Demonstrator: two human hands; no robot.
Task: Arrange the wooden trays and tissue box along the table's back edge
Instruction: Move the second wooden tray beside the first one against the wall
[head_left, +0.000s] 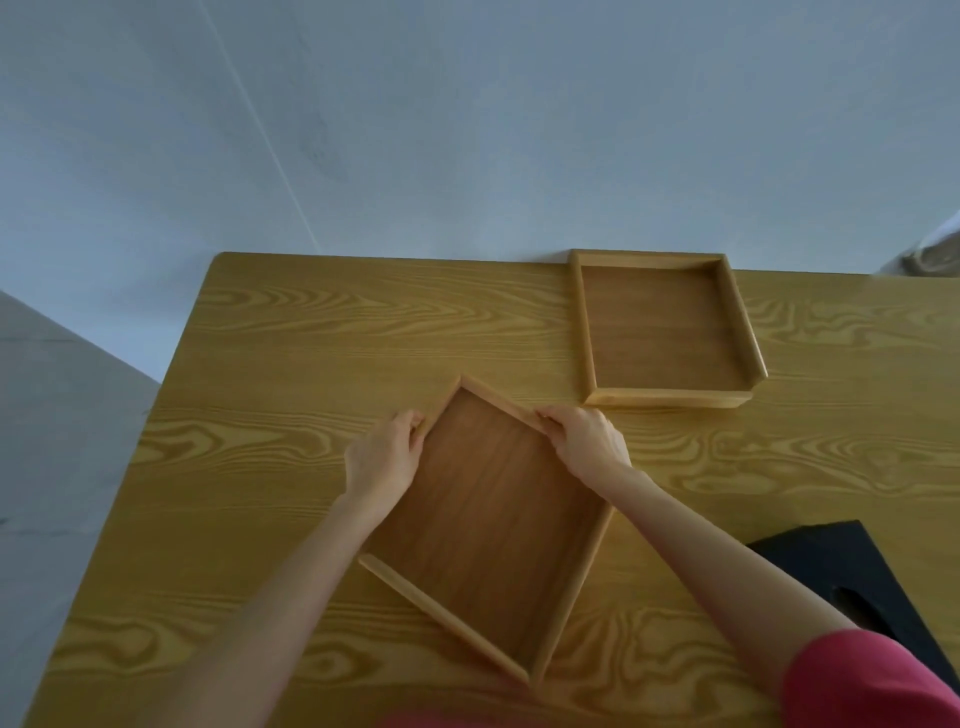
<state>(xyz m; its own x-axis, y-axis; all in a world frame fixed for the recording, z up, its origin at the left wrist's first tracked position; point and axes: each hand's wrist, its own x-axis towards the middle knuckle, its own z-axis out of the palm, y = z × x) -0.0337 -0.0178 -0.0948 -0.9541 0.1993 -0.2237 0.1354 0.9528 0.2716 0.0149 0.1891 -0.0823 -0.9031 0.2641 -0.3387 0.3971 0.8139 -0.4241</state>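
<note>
A wooden tray (488, 525) lies turned at an angle in the middle of the table, one corner pointing away from me. My left hand (384, 454) grips its far left rim and my right hand (584, 439) grips its far right rim, near that corner. A second wooden tray (660, 327) sits square against the table's back edge, to the right of centre. A black object (852, 582) with an opening in its top, perhaps the tissue box, lies at the right near me.
The wooden table (311, 338) stands against a pale wall (467, 130). Its left edge drops to a grey floor (57, 415). Bare tabletop stretches along the back edge left of the second tray.
</note>
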